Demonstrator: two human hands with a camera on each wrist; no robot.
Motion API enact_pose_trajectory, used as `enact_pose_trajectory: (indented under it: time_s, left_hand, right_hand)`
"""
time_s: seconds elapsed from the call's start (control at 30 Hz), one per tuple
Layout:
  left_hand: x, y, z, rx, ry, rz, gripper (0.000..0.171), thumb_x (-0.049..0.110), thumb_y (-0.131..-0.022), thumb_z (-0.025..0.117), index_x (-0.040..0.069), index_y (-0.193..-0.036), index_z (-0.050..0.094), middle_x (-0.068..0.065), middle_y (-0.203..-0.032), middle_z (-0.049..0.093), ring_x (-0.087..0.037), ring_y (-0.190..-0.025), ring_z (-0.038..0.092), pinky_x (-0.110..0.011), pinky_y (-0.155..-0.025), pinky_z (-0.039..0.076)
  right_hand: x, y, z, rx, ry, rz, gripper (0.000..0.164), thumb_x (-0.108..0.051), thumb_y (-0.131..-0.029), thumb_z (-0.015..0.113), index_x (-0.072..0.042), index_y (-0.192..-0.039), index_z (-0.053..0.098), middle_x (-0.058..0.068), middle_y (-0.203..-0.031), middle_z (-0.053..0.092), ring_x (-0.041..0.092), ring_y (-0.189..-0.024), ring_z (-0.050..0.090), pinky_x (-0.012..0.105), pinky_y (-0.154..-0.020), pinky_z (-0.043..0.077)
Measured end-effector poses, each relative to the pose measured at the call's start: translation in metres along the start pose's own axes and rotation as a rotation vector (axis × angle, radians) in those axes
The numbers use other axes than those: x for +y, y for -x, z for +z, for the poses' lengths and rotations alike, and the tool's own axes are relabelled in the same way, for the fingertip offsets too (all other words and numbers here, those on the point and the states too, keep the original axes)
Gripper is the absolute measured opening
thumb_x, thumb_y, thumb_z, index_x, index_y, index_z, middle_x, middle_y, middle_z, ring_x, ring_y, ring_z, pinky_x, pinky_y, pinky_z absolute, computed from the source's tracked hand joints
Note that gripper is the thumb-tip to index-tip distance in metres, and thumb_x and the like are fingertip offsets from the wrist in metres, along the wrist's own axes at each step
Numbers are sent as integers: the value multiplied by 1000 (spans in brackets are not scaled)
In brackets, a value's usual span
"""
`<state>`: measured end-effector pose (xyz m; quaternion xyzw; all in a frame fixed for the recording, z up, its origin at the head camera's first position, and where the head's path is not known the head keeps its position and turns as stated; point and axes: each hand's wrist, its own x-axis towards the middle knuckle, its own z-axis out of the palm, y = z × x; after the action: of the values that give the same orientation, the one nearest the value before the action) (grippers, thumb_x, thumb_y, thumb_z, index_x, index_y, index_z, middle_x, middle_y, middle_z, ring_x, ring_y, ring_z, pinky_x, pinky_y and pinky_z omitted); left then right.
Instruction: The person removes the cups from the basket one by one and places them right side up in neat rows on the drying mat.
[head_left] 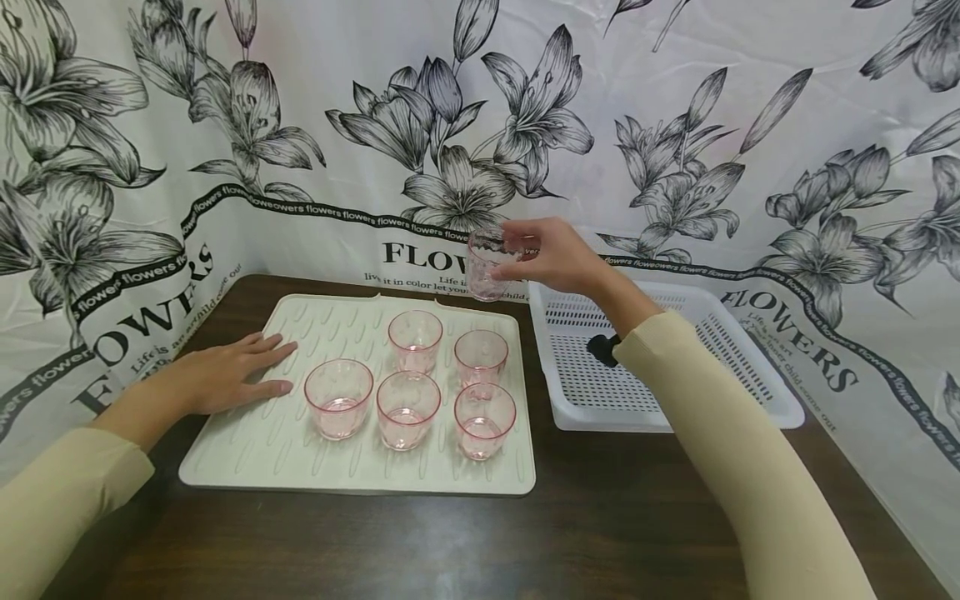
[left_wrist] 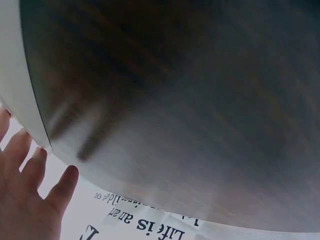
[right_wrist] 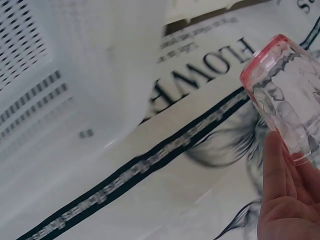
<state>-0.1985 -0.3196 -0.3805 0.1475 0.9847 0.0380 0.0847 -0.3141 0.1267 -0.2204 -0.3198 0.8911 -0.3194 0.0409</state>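
My right hand (head_left: 555, 254) holds a clear drinking glass (head_left: 483, 275) in the air, beyond the back right corner of the cream ridged mat (head_left: 240, 454). In the right wrist view, that glass (right_wrist: 287, 95) shows a pink rim and wavy sides, with fingers along its lower part. My left hand (head_left: 225, 375) rests with spread fingers on the mat's left side. Several pink-rimmed glasses stand upright on the mat, among them a front left glass (head_left: 339, 404), a front middle glass (head_left: 407, 417) and a front right glass (head_left: 483, 425).
To the right of the mat, a white perforated plastic basket (head_left: 555, 408) sits on the dark wooden table (head_left: 420, 542). A small black object (head_left: 602, 350) shows beside the right sleeve, over the basket. A white floral sheet (head_left: 300, 142) hangs behind the table and along its sides.
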Motion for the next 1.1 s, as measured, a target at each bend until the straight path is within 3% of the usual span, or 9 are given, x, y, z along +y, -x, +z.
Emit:
enact_pose_trajectory:
  time_s: [0.3,0.47,0.9,1.1]
  left_hand:
    - [0,1,0,5,-7,1,82,69,-94,45,11,-153,40,-24,-155,35,-51,-140,30,-72,-94,37]
    - [-1,1,0,8,-11,2,83,69,-94,45,11,-153,40,-24,-156,35,-51,-140,30,-72,-95,38]
    - [-4,1,3,6,-5,-4,84,71,-94,44,12,-153,39,-23,-156,34,-51,-141,29,-72,-94,37]
    - [-2,1,1,3,-7,8,83,70,-94,45,11,-153,39,-23,-156,35,-51,-141,29,-70,-98,37]
  right_hand:
    - [-31,-19,30,-59,-51,-63,77,-23,-85,81,-1,-149,43,17,-146,52,22,-130,55,25,-97,49]
    - [-46,-29,45,-84,-70,-97,76,-23,-85,79,0,-148,43,14,-145,53,20,-128,56,24,-96,49]
    - [-82,-58,97,-227,50,-200,81,-25,-84,80,-2,-150,40,13,-140,57,18,-127,56,24,-99,45]
    - [-85,-65,120,-265,117,-188,80,-26,-84,78,-3,-151,40,12,-135,60,17,-121,57,24,-95,45]
